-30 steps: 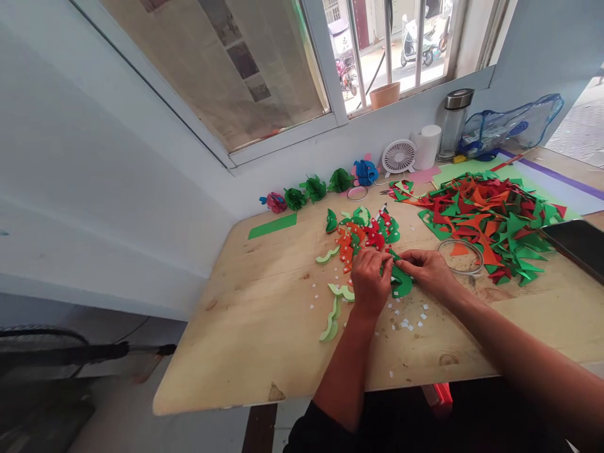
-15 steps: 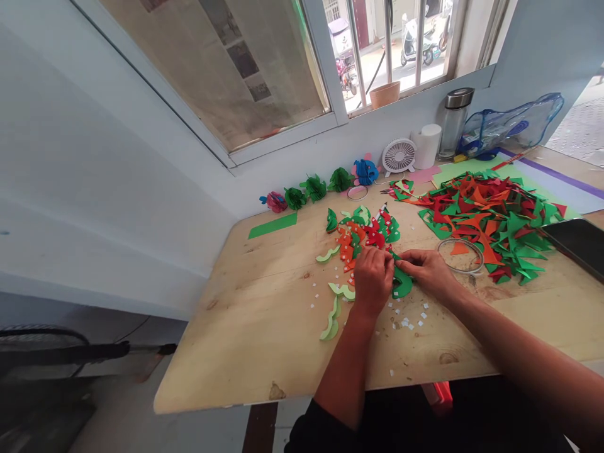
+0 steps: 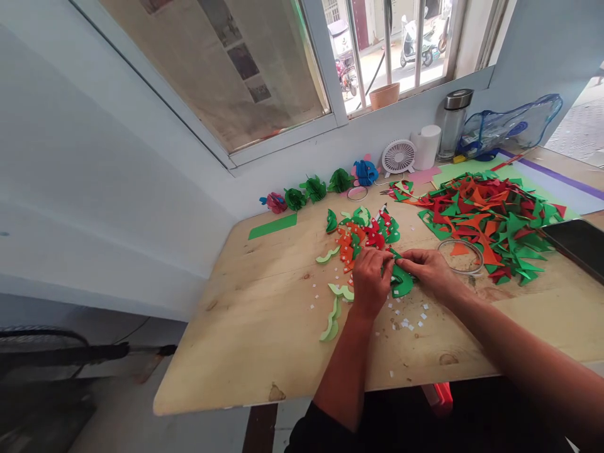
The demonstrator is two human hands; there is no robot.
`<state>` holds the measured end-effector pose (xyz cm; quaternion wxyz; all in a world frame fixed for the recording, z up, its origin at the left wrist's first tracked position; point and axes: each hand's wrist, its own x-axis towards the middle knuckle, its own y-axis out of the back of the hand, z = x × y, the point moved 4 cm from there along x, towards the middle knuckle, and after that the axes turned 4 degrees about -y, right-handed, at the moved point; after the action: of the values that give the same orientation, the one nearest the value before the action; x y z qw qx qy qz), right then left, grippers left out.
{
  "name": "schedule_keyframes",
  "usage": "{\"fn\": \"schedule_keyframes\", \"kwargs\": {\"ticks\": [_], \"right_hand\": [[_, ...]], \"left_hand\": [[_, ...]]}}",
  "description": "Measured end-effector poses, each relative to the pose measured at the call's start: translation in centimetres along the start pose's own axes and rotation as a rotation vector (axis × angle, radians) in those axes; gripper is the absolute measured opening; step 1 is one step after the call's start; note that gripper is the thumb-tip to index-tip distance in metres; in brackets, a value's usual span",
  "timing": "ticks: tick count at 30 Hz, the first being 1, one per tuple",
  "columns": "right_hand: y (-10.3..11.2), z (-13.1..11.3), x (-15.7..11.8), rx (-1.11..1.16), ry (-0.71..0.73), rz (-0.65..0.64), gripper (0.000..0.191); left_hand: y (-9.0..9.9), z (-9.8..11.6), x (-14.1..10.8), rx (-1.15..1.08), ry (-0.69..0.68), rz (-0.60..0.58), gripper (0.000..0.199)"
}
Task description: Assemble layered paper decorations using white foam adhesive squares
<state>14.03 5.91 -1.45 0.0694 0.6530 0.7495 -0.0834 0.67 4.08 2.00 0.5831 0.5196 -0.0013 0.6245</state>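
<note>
A green paper piece (image 3: 402, 282) with small white squares on it lies under my hands near the middle of the table. My left hand (image 3: 371, 277) is closed, its fingertips pinched at the piece's upper left edge; whatever is between them is too small to make out. From the other side my right hand (image 3: 427, 267) grips the same piece between thumb and fingers. Just beyond, orange paper pieces (image 3: 348, 244), red paper pieces (image 3: 376, 234) and further green ones lie bunched together, dotted with white squares. Light green wavy strips (image 3: 331, 324) rest to the left of my left hand.
Loose white squares (image 3: 408, 324) are scattered on the wooden table (image 3: 245, 327). At right lie a tape roll (image 3: 481, 261), a heap of paper scraps (image 3: 491, 214) and a phone (image 3: 578, 245). Paper flowers (image 3: 315, 187), a small fan (image 3: 399, 156) and a bottle (image 3: 455, 123) stand along the wall.
The fingers of my left hand have shifted slightly at the edge of the green piece. My right hand has hardly moved, and everything else on the table looks the same.
</note>
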Motion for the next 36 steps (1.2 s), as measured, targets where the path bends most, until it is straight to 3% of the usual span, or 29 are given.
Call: {"fn": "schedule_keyframes", "kwargs": {"ticks": [12,25,32,36], "right_hand": [[-0.3,-0.3,-0.3,-0.029,0.021,-0.016,0.031],[-0.2,-0.5,-0.3,-0.059,0.035,0.007,0.028],[-0.4,-0.6,-0.7,0.100,-0.075,0.001,0.028],[-0.3,-0.7,-0.7,0.144,-0.105,0.019,0.028]], "left_hand": [[0.0,-0.2,-0.2,0.060,0.043,0.067,0.003],[-0.5,0.0,-0.1,0.069,0.020,-0.001,0.009],[0.8,-0.9,0.2,-0.341,0.228,-0.118,0.009],[0.9,-1.9,0.1,-0.399,0.278,-0.218,0.018]]}}
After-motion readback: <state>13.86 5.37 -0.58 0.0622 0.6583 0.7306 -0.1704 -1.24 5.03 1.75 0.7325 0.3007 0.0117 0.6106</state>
